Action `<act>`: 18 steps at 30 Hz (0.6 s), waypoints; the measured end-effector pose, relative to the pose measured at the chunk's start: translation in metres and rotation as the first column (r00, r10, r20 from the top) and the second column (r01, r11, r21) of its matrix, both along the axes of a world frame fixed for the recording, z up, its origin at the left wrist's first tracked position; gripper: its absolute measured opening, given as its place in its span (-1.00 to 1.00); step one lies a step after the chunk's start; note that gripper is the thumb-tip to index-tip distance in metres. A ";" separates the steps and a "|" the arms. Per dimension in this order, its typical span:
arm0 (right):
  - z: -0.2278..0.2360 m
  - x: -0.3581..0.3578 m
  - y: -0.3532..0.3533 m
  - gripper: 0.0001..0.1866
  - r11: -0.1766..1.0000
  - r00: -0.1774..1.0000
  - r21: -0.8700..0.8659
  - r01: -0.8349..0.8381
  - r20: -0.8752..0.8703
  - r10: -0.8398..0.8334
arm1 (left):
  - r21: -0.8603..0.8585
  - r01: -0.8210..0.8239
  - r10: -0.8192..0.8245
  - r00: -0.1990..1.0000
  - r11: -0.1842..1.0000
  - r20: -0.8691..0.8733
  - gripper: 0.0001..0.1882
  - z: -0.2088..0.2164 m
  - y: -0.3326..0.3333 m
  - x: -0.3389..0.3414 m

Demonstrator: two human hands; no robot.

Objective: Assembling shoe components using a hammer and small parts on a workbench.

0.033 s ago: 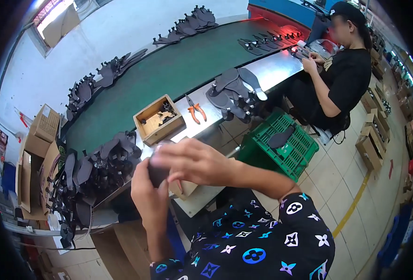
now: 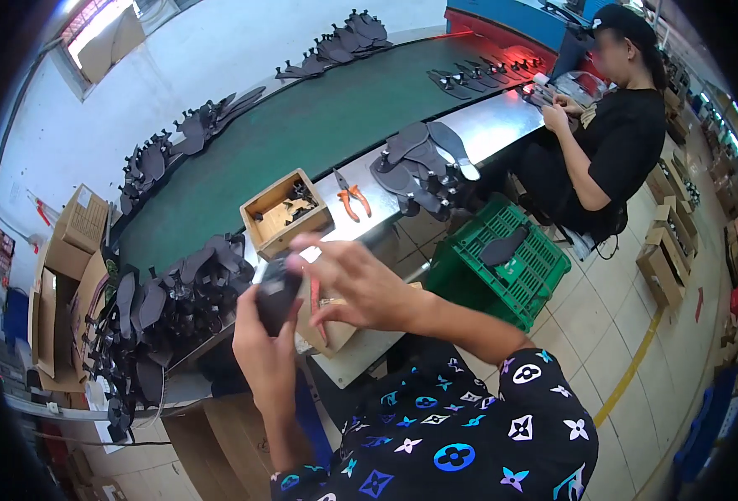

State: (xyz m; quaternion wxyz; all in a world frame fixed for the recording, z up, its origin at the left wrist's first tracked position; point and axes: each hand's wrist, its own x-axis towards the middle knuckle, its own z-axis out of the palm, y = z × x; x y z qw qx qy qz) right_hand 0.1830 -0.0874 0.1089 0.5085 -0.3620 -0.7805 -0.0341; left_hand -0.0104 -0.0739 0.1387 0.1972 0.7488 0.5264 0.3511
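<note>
My left hand (image 2: pixel 265 359) is closed around a dark grey sandal sole (image 2: pixel 277 294), held up in front of the bench. At the sole's upper end is my right hand (image 2: pixel 365 288), with its thumb and fingers apart. Motion smears its fingertips, and whether they touch the sole I cannot tell. In the gap between my hands a red tool handle (image 2: pixel 315 311) shows over a light wooden box (image 2: pixel 336 338). Just beyond my hands stands an open wooden box (image 2: pixel 260 242) with small black pieces in it. Orange-handled pliers (image 2: pixel 354 203) lie to its right.
Piles of dark soles lie on the bench at left (image 2: pixel 148 305) and right (image 2: pixel 419 167). More soles line the far edge of the green belt (image 2: pixel 260 159). A green crate (image 2: pixel 544 288) stands at right, near a seated co-worker (image 2: pixel 628 150). Cardboard boxes (image 2: pixel 77 225) stand at far left.
My right hand has shifted slightly, its fingers lifting off the sole's face, so more of the sole shows. My left hand keeps its hold.
</note>
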 end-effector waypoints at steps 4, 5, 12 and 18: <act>-0.121 0.022 -0.013 -0.06 0.845 0.915 -0.364 0.392 0.253 -0.315 | -0.020 -0.013 0.017 0.976 1.000 0.217 -0.17 -0.040 0.007 -0.038; -0.141 0.024 -0.022 -0.13 0.790 0.911 -0.456 0.411 0.233 -0.339 | -0.096 0.058 -0.020 0.933 0.994 0.358 -0.14 -0.054 0.007 -0.047; -0.216 0.055 -0.102 -0.75 0.569 0.817 -0.721 0.394 -0.008 -0.576 | -0.234 -0.013 0.067 0.972 0.972 0.224 -0.23 -0.124 0.040 0.041; -0.200 0.062 -0.179 -0.78 0.550 0.790 -0.780 0.299 -0.121 -0.601 | 0.190 -0.188 0.244 0.908 0.964 -0.341 -0.18 -0.131 0.064 0.057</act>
